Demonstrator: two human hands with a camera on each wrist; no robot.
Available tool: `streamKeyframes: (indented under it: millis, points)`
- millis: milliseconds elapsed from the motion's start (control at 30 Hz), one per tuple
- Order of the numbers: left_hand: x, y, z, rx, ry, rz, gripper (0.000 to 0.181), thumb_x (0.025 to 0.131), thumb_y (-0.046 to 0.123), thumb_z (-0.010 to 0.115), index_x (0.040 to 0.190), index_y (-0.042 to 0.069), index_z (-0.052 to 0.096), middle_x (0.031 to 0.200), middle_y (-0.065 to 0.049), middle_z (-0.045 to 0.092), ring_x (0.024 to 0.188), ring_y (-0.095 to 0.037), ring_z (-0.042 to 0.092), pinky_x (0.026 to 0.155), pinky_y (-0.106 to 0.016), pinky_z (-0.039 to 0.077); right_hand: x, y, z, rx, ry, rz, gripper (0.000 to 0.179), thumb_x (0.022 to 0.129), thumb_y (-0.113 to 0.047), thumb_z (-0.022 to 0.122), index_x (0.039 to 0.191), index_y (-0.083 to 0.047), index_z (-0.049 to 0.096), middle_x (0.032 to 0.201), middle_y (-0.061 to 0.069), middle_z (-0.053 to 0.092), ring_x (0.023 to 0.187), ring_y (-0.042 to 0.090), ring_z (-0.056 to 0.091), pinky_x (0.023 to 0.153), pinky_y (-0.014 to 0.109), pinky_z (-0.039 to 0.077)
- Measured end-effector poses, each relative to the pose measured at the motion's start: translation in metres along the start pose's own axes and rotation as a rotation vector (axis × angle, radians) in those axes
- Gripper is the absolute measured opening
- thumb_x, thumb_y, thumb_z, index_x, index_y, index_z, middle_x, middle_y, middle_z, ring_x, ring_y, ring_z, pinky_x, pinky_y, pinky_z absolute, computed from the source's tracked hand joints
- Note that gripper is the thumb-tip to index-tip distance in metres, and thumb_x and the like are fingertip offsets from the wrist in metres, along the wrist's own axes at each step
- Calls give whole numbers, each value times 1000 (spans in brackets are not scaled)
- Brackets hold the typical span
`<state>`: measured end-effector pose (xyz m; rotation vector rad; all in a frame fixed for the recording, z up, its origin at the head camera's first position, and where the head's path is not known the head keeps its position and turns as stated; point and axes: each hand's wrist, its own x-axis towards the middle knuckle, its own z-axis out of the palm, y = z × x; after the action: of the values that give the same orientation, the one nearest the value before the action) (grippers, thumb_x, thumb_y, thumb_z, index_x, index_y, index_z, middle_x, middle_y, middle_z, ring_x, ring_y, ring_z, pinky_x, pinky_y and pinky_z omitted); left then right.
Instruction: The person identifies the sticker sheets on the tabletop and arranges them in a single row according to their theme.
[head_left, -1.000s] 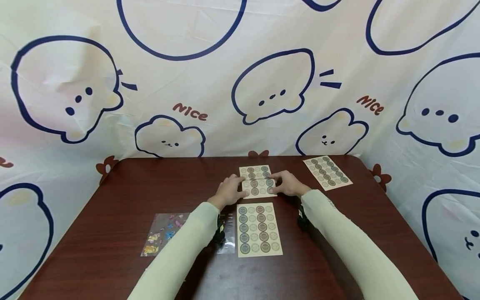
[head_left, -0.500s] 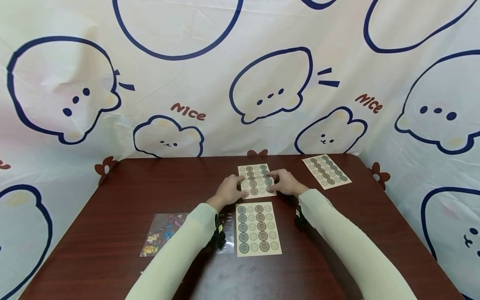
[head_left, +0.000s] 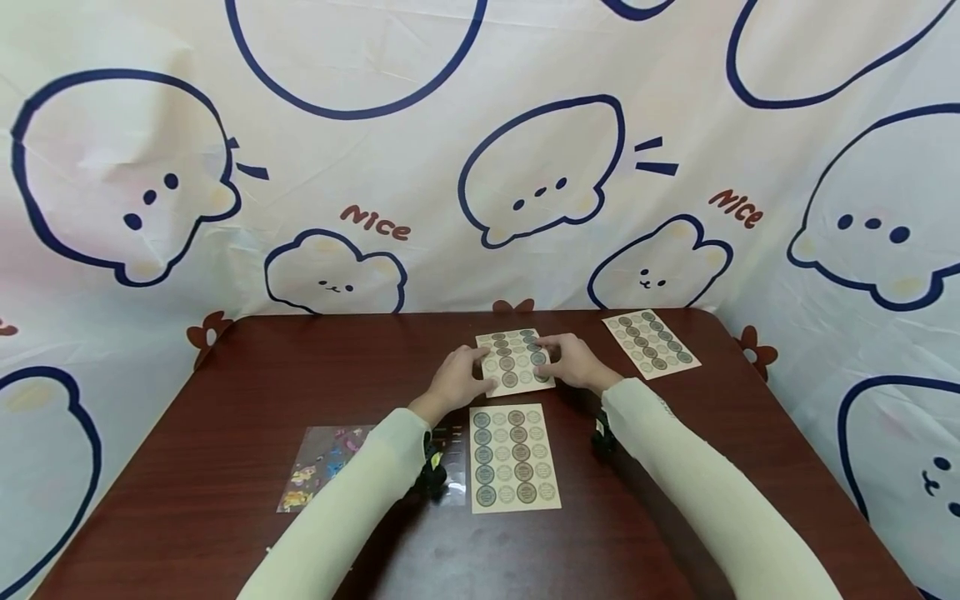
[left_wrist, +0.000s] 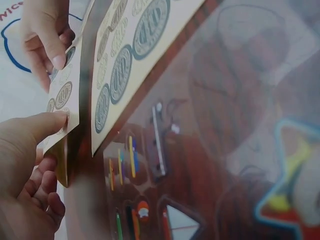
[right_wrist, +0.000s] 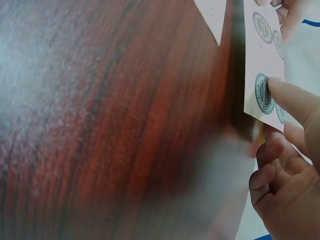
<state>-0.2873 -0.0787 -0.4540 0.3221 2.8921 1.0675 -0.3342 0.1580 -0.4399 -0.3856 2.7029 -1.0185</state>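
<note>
Both hands hold a cream sheet of round stickers [head_left: 517, 362] near the back middle of the table. My left hand [head_left: 453, 379] pinches its left edge, thumb on the printed face and fingers behind, as the left wrist view shows. At the right edge, my right hand [head_left: 576, 362] pinches the sheet the same way; its thumb [right_wrist: 295, 100] lies over a dark printed circle. In the head view the held sheet bows slightly across its upper part. A second sheet of round stickers [head_left: 513, 458] lies flat just in front of it, printed side up.
Toward the back right corner lies a third sheet of round stickers [head_left: 651, 343], turned at an angle. Clear plastic with colourful cartoon stickers [head_left: 322, 467] is partly hidden under my left forearm. Another clear sticker sheet [left_wrist: 160, 140] shows pencil shapes and a star. Printed cloth [head_left: 435, 167] hangs behind the table.
The held sheet showed a bend across its middle a second ago, then looked flatter, and now its upper part tips back. Both hands stay nearly in place.
</note>
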Motion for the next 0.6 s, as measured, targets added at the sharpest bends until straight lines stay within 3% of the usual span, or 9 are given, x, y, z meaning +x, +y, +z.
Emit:
streamKeyframes:
  millis: [200, 600]
  points:
    - [-5, 5, -4, -5, 9, 10, 65, 91, 24, 76, 149, 10, 51, 121, -12, 61, 96, -21, 55, 84, -37, 47, -5, -3, -3, -14, 26, -15, 58, 91, -20, 76, 145, -9, 56, 132, 16, 63, 116, 29, 58, 97, 42, 47]
    - [-15, 11, -11, 16, 22, 13, 64, 92, 27, 76, 149, 12, 51, 125, -10, 60, 103, -21, 55, 91, -39, 48, -16, -6, -5, -5, 45, -71, 58, 90, -21, 77, 143, -9, 58, 127, 16, 66, 96, 22, 60, 79, 32, 48]
